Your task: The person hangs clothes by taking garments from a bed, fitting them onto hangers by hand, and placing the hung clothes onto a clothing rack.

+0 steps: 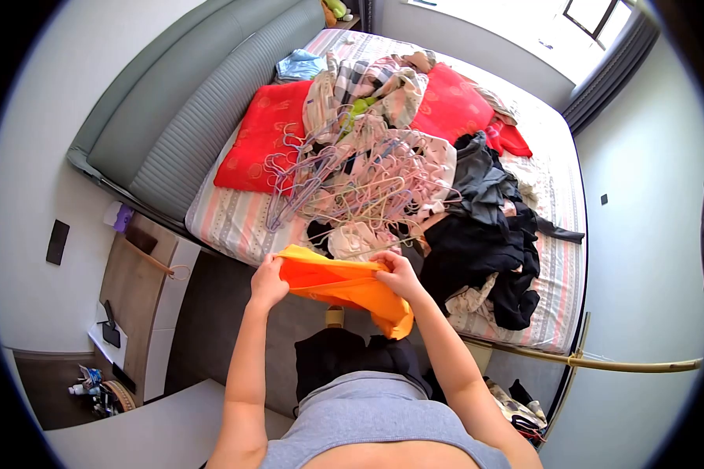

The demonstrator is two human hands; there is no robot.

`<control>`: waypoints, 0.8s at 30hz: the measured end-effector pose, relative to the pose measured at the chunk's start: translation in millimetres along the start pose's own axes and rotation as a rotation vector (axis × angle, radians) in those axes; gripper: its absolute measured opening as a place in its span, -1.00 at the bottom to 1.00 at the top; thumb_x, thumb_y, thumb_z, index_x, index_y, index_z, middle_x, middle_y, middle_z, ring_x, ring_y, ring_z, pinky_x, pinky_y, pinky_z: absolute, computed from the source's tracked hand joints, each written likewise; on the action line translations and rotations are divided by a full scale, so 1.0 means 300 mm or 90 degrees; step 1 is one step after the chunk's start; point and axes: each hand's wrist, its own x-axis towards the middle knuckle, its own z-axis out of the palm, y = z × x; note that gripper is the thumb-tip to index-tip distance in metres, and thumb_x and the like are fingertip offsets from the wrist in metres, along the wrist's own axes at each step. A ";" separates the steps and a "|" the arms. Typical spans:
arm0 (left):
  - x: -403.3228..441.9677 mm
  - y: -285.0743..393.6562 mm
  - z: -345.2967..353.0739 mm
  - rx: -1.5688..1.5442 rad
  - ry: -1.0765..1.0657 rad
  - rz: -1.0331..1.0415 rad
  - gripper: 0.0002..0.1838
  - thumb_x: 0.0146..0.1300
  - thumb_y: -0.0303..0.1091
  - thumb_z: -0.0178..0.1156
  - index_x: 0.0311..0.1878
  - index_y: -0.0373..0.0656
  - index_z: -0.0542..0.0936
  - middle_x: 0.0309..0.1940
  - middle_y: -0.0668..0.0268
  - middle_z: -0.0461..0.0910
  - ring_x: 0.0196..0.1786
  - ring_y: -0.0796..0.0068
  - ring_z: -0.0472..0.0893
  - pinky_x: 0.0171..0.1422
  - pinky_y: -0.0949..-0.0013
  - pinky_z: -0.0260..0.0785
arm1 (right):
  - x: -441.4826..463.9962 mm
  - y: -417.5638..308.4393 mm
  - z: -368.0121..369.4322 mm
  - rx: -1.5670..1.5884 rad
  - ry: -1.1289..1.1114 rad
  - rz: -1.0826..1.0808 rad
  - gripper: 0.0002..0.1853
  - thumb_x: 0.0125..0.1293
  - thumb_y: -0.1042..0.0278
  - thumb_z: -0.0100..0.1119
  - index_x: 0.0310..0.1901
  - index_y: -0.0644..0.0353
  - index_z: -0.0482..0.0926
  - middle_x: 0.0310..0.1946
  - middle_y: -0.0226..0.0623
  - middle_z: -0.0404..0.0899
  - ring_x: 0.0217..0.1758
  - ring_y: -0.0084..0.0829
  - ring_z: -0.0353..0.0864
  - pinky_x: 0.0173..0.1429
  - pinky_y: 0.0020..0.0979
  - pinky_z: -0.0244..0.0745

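Observation:
An orange cloth garment (344, 283) is stretched between my two hands in front of my body, its lower right corner hanging down. My left hand (269, 283) grips its left edge, fingers closed on the fabric. At the upper right edge, my right hand (397, 275) pinches the cloth. Just beyond lies a tangled heap of pink and lilac clothes hangers (368, 168) on the bed. To the right of the hangers is a pile of black and grey clothes (477, 250). What kind of garment the orange cloth is, I cannot tell.
The bed (559, 297) has a striped sheet, a grey headboard (188, 102) and red cushions (262, 137). A bedside cabinet (145, 281) stands at left. A bamboo pole (633, 365) juts out at right, beside a bag of items (516, 410). A pale surface (164, 430) lies at lower left.

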 end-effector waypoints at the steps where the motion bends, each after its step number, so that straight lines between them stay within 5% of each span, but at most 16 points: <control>1: 0.029 -0.059 0.005 0.022 -0.014 -0.013 -0.65 -0.08 -0.50 0.07 -0.12 -0.16 0.51 -0.06 0.21 0.44 -0.07 0.11 0.50 -0.04 0.19 0.38 | 0.048 0.077 0.007 -0.098 0.029 0.027 -0.81 0.05 0.60 0.06 -0.25 0.31 0.54 -0.39 -0.46 0.54 -0.34 -0.66 0.47 -0.20 -0.64 0.37; 4: 0.094 -0.148 0.060 0.029 -0.065 0.000 -0.67 -0.10 -0.52 0.04 -0.16 -0.20 0.52 -0.01 0.21 0.44 0.00 0.14 0.49 0.02 0.24 0.37 | 0.152 0.321 0.027 -0.279 0.129 0.110 -0.79 0.04 0.47 0.08 -0.26 0.31 0.56 -0.47 -0.44 0.56 -0.40 -0.56 0.51 -0.24 -0.53 0.42; 7: 0.150 -0.199 0.137 -0.053 -0.080 0.028 -0.63 -0.14 -0.55 -0.01 -0.15 -0.31 0.46 0.13 0.08 0.35 0.08 0.01 0.42 0.13 0.19 0.31 | 0.203 0.344 0.108 -0.071 0.195 0.177 -0.76 0.03 0.45 0.08 -0.23 0.31 0.57 -0.41 -0.44 0.58 -0.36 -0.49 0.54 -0.19 -0.49 0.43; 11: 0.226 -0.237 0.185 -0.160 -0.072 0.018 -0.61 -0.10 -0.53 0.03 -0.09 -0.35 0.37 0.17 -0.01 0.28 0.12 -0.09 0.37 0.18 0.18 0.27 | 0.314 0.321 0.158 0.165 0.182 0.304 -0.72 0.15 0.44 0.05 -0.09 0.26 0.53 -0.14 -0.37 0.55 -0.09 -0.53 0.49 -0.02 -0.50 0.36; 16: 0.295 -0.245 0.184 -0.200 -0.071 -0.045 -0.62 -0.02 -0.47 0.09 -0.07 -0.31 0.35 0.15 -0.01 0.30 0.05 -0.12 0.40 0.07 0.13 0.33 | 0.541 0.475 0.150 0.323 0.188 0.404 -0.52 0.25 0.48 -0.09 0.23 0.23 0.22 0.11 -0.22 0.37 0.09 -0.33 0.45 0.01 -0.27 0.38; 20: 0.297 -0.234 0.157 -0.201 -0.078 -0.096 -0.63 0.01 -0.47 0.08 -0.06 -0.27 0.36 0.14 0.04 0.32 0.02 -0.12 0.42 0.05 0.12 0.33 | 0.717 0.615 0.159 0.447 0.314 0.489 -0.49 0.29 0.52 -0.15 0.28 0.25 0.05 0.21 -0.12 0.22 0.21 -0.22 0.36 0.07 -0.19 0.41; 24: 0.288 -0.258 0.169 -0.215 -0.063 -0.111 -0.57 0.00 -0.49 0.06 0.02 -0.26 0.36 0.18 0.04 0.29 0.05 -0.08 0.42 0.08 0.15 0.33 | 0.836 0.726 0.150 0.521 0.386 0.501 -0.64 0.30 0.46 -0.08 0.13 0.28 0.28 0.12 -0.16 0.32 0.16 -0.25 0.40 0.06 -0.24 0.44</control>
